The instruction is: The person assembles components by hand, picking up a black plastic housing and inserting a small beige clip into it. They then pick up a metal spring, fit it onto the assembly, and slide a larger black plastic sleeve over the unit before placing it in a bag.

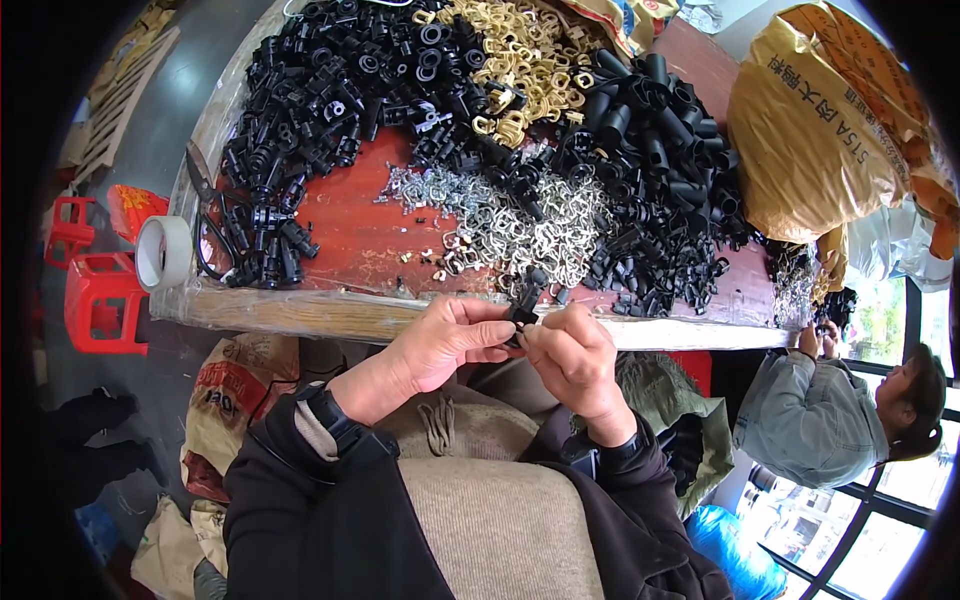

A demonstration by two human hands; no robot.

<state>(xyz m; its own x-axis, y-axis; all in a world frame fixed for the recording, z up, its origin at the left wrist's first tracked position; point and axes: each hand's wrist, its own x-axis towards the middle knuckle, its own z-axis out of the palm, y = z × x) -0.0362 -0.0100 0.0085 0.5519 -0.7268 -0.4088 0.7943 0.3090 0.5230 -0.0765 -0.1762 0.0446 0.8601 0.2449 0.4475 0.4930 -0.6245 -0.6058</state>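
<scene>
Just in front of the table's near edge, my left hand (455, 345) is closed on a small black plastic part (523, 314), thumb pressed against it. My right hand (577, 360) pinches at the same part from the right; whatever tiny piece its fingertips hold is hidden. Beyond both hands lies a heap of small silver metal rings (550, 225), with a scatter of small screws (430, 190) on its left. Black plastic fittings (310, 100) pile up at the far left, gold-coloured metal loops (515, 70) at the back, and black tubes (665, 125) at the right.
Scissors (205, 215) and a tape roll (165, 251) lie at the red table's (350, 235) left edge. A large yellow sack (810, 130) stands at the right. Another person (820, 415) works at the far right. Red stools (105, 300) stand on the left floor.
</scene>
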